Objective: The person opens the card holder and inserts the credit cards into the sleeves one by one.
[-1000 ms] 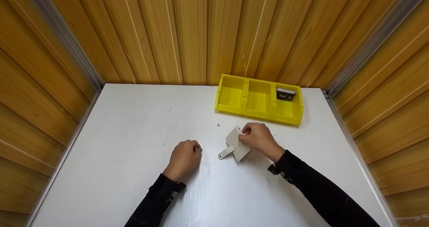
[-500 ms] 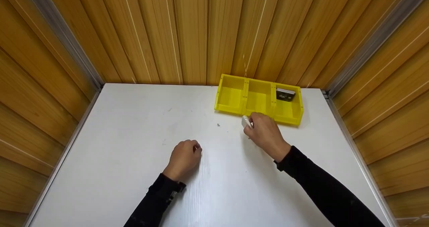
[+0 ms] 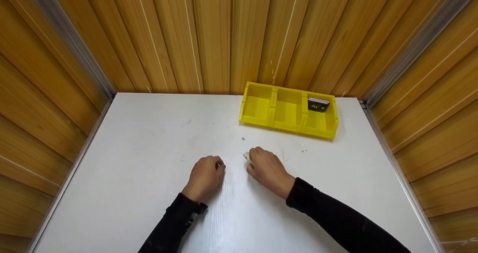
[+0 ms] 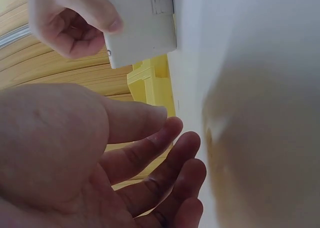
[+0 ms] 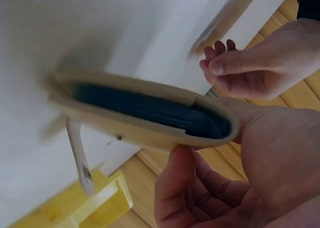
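Note:
My right hand (image 3: 267, 169) holds a cream-white card holder (image 4: 142, 33) by one side, between thumb and fingers. In the head view only a small pale end of it shows past the fingers; the hand hides the rest. The right wrist view looks into its edge, where dark blue inner sleeves show between the covers. A narrow strap (image 5: 77, 153) with a metal snap hangs loose from it, and a snap stud sits on the cover. My left hand (image 3: 204, 176) rests on the white table to the left, fingers loosely curled, with nothing in it.
A yellow bin (image 3: 289, 128) with three compartments stands at the back right of the table (image 3: 157, 141). Its right compartment holds a black item (image 3: 318, 105) with white print and a pale top edge. Wood-look panels (image 3: 213, 40) wall in the table behind and at the sides.
My right hand has lifted the card holder off the table, swung it up near the yellow bin, then brought it back left and nearer to me. My left hand has stayed in place.

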Demonstrator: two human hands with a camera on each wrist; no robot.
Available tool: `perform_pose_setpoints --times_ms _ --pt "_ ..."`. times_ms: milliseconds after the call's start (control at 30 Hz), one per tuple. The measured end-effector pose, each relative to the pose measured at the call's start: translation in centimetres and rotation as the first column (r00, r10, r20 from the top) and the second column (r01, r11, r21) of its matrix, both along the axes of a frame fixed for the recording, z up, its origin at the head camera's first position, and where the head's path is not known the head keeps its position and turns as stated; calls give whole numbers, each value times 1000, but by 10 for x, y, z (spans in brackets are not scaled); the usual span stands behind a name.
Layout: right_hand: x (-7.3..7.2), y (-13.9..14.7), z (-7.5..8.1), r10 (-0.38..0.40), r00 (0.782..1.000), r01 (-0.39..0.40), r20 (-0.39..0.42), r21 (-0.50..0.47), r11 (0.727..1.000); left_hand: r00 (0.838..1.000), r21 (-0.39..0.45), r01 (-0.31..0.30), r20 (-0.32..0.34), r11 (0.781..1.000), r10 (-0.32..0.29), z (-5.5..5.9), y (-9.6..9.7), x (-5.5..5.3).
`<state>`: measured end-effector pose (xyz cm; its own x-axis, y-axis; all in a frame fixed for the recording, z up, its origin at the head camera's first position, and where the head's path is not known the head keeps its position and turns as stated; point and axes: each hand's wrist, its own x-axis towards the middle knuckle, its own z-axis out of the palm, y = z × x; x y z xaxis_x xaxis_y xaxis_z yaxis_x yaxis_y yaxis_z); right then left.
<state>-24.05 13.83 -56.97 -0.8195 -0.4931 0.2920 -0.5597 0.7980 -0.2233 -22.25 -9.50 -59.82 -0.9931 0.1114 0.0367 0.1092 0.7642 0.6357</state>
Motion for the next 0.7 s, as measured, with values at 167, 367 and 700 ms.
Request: perform_pose_setpoints --times_ms 167,367,700 --pt "4 -15 -16 24 1000 -24 9 1 1000 1000 -3 -2 -9 1000 2 -1 0 -1" --pt "8 -24 -36 11 1000 -12 20 35 999 1000 -2 1 -11 1000 -1 0 1 0" --pt "3 -16 -31 76 993 -72 94 -47 996 999 -17 26 -20 1000 -27 0 3 2"
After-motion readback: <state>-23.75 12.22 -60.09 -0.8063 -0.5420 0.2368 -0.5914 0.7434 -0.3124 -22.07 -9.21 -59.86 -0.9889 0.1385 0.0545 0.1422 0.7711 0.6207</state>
